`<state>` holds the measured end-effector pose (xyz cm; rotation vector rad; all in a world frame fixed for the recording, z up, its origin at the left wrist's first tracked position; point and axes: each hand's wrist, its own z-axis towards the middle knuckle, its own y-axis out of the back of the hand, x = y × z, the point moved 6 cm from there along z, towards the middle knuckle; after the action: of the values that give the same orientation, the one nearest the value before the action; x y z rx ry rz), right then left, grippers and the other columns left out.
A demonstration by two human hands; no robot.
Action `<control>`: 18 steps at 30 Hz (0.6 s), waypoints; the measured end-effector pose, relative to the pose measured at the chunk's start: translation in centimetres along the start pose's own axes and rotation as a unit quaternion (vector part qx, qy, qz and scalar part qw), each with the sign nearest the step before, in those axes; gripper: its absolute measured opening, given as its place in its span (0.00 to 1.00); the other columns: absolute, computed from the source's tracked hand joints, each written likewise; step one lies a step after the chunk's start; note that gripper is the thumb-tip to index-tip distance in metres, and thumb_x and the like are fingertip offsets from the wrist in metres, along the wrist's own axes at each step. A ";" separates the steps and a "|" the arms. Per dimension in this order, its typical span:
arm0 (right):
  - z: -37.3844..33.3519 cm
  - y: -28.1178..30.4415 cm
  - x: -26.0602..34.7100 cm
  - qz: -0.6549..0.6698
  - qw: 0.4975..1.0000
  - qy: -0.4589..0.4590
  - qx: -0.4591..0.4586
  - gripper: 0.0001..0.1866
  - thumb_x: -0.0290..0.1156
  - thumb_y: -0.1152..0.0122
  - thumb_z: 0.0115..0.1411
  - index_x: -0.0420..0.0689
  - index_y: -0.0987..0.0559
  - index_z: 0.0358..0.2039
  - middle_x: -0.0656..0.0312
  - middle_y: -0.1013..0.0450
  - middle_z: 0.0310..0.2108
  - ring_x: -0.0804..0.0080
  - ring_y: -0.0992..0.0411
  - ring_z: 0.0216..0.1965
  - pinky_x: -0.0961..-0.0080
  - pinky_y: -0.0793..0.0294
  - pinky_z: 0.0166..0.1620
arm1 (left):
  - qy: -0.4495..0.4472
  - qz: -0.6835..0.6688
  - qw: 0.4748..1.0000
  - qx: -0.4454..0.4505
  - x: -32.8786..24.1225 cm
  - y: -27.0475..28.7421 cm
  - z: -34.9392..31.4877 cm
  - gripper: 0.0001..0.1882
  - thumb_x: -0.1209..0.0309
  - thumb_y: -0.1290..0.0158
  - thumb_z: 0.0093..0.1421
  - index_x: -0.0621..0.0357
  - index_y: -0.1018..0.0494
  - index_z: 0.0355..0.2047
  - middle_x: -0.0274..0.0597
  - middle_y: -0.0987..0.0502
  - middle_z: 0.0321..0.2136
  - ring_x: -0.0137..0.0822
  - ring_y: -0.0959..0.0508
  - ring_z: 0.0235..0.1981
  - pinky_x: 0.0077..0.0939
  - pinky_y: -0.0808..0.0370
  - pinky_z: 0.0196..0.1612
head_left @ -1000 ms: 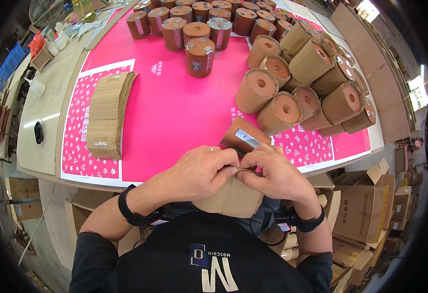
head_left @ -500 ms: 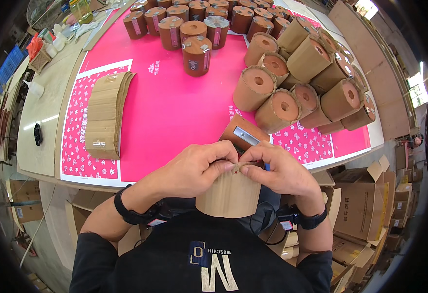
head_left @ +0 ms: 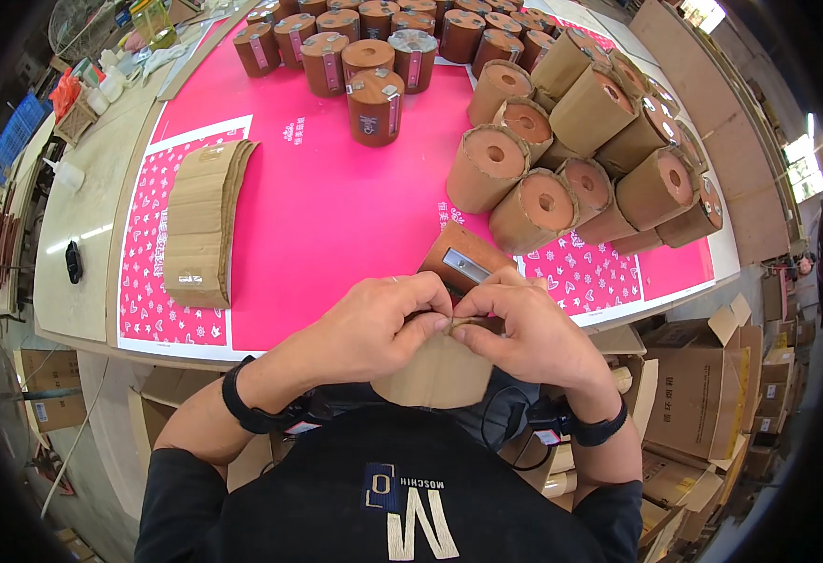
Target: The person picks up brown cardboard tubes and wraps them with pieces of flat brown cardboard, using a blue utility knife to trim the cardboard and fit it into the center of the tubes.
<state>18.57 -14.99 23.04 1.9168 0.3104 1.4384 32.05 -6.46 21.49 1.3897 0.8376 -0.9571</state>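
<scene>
Pinching far edge of curved brown cardboard sheet [head_left: 435, 377] with left hand [head_left: 385, 324] and right hand [head_left: 529, 333], thumbs closed to fingers, at near side of pink-covered table [head_left: 313, 211]. Probably handles light, springy, easily creased; best held by edges.

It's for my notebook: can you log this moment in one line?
left hand: pinching cardboard sheet; right hand: pinching same sheet; brown piece with silver plate: beyond hands; cardboard stack: farther left

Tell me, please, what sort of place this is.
Probably a workshop or small factory: many brown cylinders stand together on a table, cardboard-wrapped ones are piled at the right, and cardboard cartons sit below.
</scene>
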 end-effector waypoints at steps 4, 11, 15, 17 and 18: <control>0.0 0.7 0.5 0.042 0.997 -0.057 0.003 0.09 0.30 0.36 0.60 0.44 0.19 0.41 0.55 0.23 0.32 0.58 0.28 0.41 0.62 0.30 0.49 | 0.050 -0.064 0.997 -0.015 0.5 0.6 -0.4 0.05 0.74 0.46 0.66 0.62 0.27 0.41 0.41 0.20 0.28 0.27 0.22 0.30 0.26 0.27 0.34; 0.2 -0.1 0.5 0.121 0.992 -0.026 -0.016 0.13 0.25 0.37 0.60 0.42 0.24 0.46 0.53 0.22 0.36 0.56 0.27 0.42 0.62 0.32 0.51 | 0.077 -0.055 0.995 0.023 1.0 0.3 0.1 0.09 0.73 0.42 0.61 0.63 0.25 0.39 0.39 0.21 0.29 0.25 0.24 0.32 0.25 0.28 0.34; 0.2 0.2 1.2 0.085 0.994 -0.025 -0.056 0.12 0.24 0.38 0.59 0.43 0.25 0.44 0.56 0.22 0.36 0.59 0.26 0.43 0.63 0.33 0.52 | 0.123 -0.099 0.987 0.022 1.6 0.0 0.3 0.06 0.72 0.42 0.60 0.63 0.25 0.34 0.34 0.24 0.27 0.24 0.27 0.31 0.24 0.30 0.33; 0.1 -0.2 0.7 0.104 0.992 -0.032 -0.069 0.11 0.24 0.38 0.59 0.43 0.25 0.43 0.57 0.22 0.36 0.60 0.26 0.44 0.63 0.34 0.53 | 0.121 -0.121 0.985 0.023 1.5 0.0 0.3 0.06 0.72 0.42 0.60 0.62 0.25 0.34 0.33 0.25 0.27 0.23 0.27 0.31 0.24 0.30 0.33; 0.0 -0.4 0.5 0.127 0.988 -0.030 -0.085 0.11 0.24 0.38 0.59 0.43 0.25 0.43 0.57 0.23 0.36 0.60 0.26 0.44 0.64 0.34 0.53 | 0.119 -0.143 0.982 0.024 1.5 -0.1 0.3 0.06 0.72 0.42 0.60 0.62 0.25 0.33 0.32 0.25 0.26 0.22 0.28 0.30 0.23 0.31 0.32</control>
<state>18.82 -14.41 23.14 1.9062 -0.0863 1.5130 32.58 -6.80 20.10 1.4694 1.2267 -1.0450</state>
